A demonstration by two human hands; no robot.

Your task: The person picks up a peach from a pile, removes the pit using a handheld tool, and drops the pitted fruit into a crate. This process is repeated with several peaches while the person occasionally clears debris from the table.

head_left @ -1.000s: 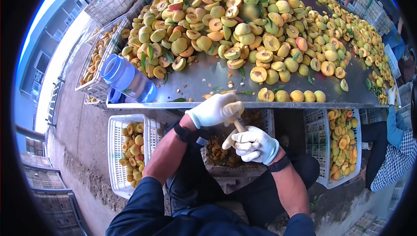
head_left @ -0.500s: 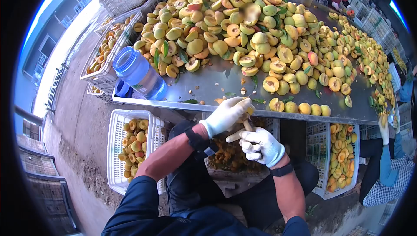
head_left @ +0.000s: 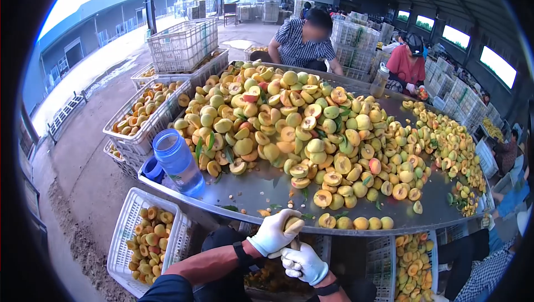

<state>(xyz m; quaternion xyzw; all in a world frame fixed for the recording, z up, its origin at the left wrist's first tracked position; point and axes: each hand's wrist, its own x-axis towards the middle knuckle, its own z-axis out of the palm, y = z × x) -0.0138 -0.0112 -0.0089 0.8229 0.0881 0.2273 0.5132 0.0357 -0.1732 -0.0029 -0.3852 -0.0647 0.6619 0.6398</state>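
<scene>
My left hand [head_left: 275, 233], in a white glove, is closed round a yellow peach [head_left: 292, 223] just in front of the table's near edge. Most of that fruit is hidden by the fingers. Just below it, my gloved right hand [head_left: 305, 264] is closed on a small tool with a brownish handle [head_left: 295, 243]. The tool points up toward the peach; its working end cannot be made out. Both hands are close together. Beyond them a large heap of halved peaches [head_left: 267, 118] covers much of the metal table [head_left: 250, 193], with a short row of peaches [head_left: 360, 223] along the edge.
A blue water bottle [head_left: 179, 163] stands at the table's left corner, its blue lid [head_left: 152, 169] beside it. White crates of peaches stand at left [head_left: 119, 235] and right [head_left: 414, 268]. Stacked crates [head_left: 183, 46] rise behind. Co-workers sit across [head_left: 306, 46] and at right [head_left: 409, 63].
The view has tilted up, showing more of the hall and the co-workers. My right hand has come closer to the left, its extended index finger now curled in.
</scene>
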